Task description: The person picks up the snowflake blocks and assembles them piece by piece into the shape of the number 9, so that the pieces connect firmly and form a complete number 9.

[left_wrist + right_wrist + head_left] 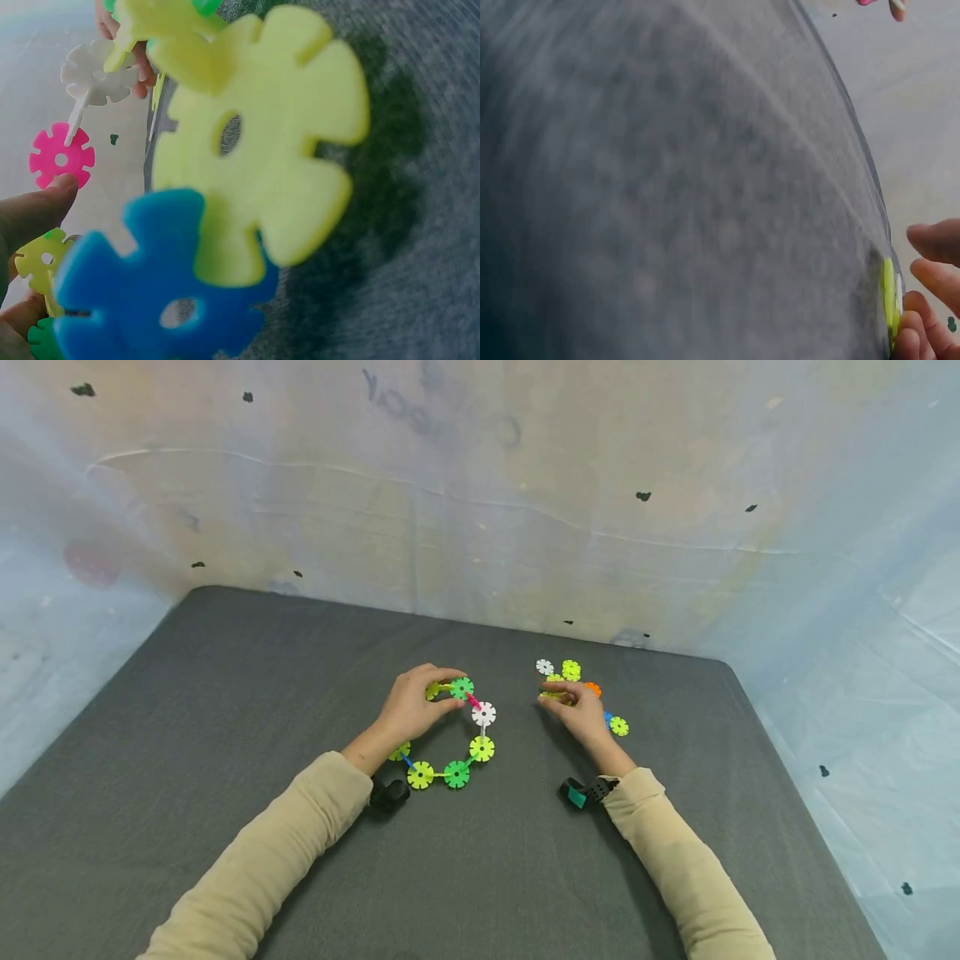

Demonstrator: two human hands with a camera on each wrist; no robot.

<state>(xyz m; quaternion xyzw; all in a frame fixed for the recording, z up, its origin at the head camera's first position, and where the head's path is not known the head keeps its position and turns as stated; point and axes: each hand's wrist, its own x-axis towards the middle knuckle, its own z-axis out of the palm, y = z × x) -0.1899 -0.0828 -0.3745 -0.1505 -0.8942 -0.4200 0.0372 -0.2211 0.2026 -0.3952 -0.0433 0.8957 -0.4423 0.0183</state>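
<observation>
Notched plastic interlocking discs are slotted together into a ring [457, 774], with yellow, green, white, pink and blue pieces. My left hand [414, 700] grips the ring at its far side, around a green disc [462, 688]. In the left wrist view the thumb lies against a pink disc [61, 156], while a yellow disc [300, 135] and a blue disc [161, 289] loom close. My right hand [577, 712] reaches over loose discs, thumb and forefinger apart in the right wrist view. Its lower fingers are beside yellow discs [889, 296]; contact is unclear.
Loose discs lie around the right hand: a white disc [544, 667], a yellow-green disc [571, 670], an orange disc [592, 689] and another yellow-green disc [618, 726]. The dark grey table [480, 877] ends at a pale sheet [480, 527] behind.
</observation>
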